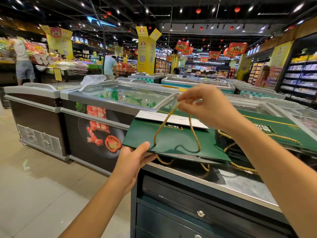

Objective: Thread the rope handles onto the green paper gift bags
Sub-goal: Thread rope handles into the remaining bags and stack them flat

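Fingers [145,146] of the left hand [133,160] grip a flat green paper gift bag [175,140] by a corner above a steel counter [240,185]; the right hand [207,107] pinches its twisted gold rope handle [161,126] (likely limp, light; hold near its end).

A dark cabinet [188,203] is topped by a metal counter [240,184], and drawers with round knobs [200,213] are set in its front. A stack of flat green bags [288,129] is laid on the counter's far right part, with gold rope handles [243,167] trailed onto the bare metal. A single green bag [171,140] is seen over the left edge; contact cannot be told.
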